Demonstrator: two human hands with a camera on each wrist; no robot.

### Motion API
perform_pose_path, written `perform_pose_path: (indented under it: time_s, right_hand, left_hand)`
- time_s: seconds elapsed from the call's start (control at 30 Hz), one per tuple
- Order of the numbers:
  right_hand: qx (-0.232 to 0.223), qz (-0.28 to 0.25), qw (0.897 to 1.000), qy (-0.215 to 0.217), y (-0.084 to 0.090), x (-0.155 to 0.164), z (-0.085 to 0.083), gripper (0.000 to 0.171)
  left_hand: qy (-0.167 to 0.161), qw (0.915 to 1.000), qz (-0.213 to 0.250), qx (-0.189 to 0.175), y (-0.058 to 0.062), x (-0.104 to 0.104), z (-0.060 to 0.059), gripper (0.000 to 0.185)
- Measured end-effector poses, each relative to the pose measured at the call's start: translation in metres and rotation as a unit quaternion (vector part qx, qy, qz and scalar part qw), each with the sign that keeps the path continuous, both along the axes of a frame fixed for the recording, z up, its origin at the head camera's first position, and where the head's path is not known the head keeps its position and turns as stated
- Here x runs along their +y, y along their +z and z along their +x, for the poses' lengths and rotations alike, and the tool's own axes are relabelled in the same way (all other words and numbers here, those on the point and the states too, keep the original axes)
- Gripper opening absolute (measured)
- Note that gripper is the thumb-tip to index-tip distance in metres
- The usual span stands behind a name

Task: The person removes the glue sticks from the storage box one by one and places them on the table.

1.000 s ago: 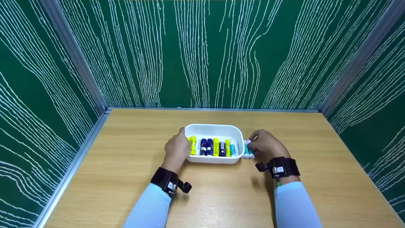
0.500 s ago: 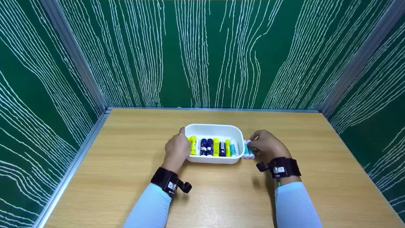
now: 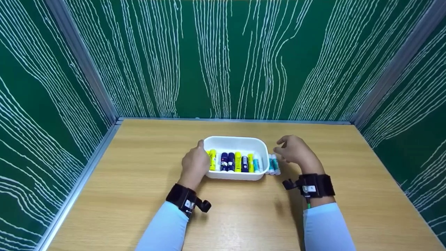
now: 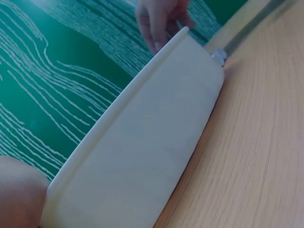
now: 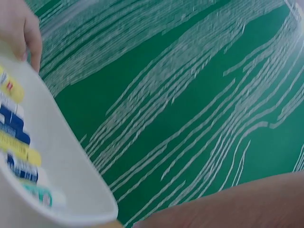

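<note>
My left hand (image 3: 195, 161) grips the left end of a white plastic tub (image 3: 237, 176), fingers at its rim. Inside the tub lies a row of several glue sticks (image 3: 238, 162), yellow, dark blue and teal-and-white. Just outside the tub's right wall, teal-and-white glue sticks (image 3: 275, 165) lie side by side on the table. Above and to the right of these is my right hand (image 3: 296, 150), its fingers loosely bent with nothing seen between them. In the left wrist view the right hand (image 4: 161, 21) appears beyond the tub's far end.
The wooden table (image 3: 244, 216) carries the tub near its middle. Green panels with white wavy lines (image 3: 237, 69) stand around the back and sides, joined by metal posts (image 3: 83, 62). Black wrist straps (image 3: 315, 185) with small cameras sit on both wrists.
My right hand has let go of the teal-and-white glue sticks outside the tub and lifted slightly up and away. The left hand and the tub have stayed in place.
</note>
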State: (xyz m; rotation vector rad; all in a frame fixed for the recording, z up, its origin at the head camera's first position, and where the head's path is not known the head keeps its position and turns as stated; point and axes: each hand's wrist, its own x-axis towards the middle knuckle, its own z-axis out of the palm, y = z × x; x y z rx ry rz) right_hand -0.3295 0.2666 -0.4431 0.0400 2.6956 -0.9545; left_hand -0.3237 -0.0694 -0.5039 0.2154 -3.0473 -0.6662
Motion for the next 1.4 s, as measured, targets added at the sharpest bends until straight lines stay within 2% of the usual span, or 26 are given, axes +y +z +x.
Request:
perform_pose_path:
  time_s: [0.2, 0.33, 0.5, 0.73, 0.9, 1.07, 1.2, 1.3, 1.4]
  right_hand:
    - [0.038, 0.016, 0.999, 0.016, 0.015, -0.022, 0.009, 0.058]
    - [0.059, 0.036, 0.997, 0.022, 0.017, -0.035, 0.013, 0.060]
    - [0.072, 0.046, 0.996, 0.031, 0.013, -0.054, 0.013, 0.058]
    - [0.070, 0.078, 0.994, 0.029, -0.004, -0.072, 0.012, 0.060]
    - [0.059, 0.094, 0.994, 0.021, -0.013, -0.078, 0.011, 0.060]
    - [0.067, 0.129, 0.989, 0.017, -0.016, -0.086, 0.015, 0.056]
    - [0.081, 0.164, 0.983, 0.033, -0.018, -0.094, 0.020, 0.055]
    - [0.091, 0.177, 0.979, 0.047, -0.019, -0.096, 0.021, 0.055]
    - [0.089, 0.178, 0.979, 0.042, -0.019, -0.098, 0.020, 0.054]
  left_hand:
    - [-0.001, 1.0000, 0.000, 0.000, 0.000, 0.001, 0.000, 0.060]
    - [0.000, 1.0000, 0.001, -0.006, 0.001, 0.001, 0.001, 0.060]
    - [0.000, 1.0000, -0.002, -0.005, 0.002, 0.001, 0.000, 0.060]
    - [0.010, 0.9998, 0.007, -0.017, 0.002, 0.003, 0.001, 0.061]
    - [0.007, 0.9999, 0.006, -0.011, 0.002, 0.002, 0.001, 0.062]
    - [0.003, 1.0000, 0.001, -0.005, 0.000, 0.003, 0.001, 0.061]
    - [0.004, 0.9999, 0.002, -0.010, -0.001, 0.003, 0.001, 0.061]
    - [0.005, 0.9999, 0.002, -0.014, 0.000, 0.003, 0.001, 0.060]
    - [0.006, 0.9999, 0.000, -0.013, 0.002, 0.003, 0.000, 0.060]
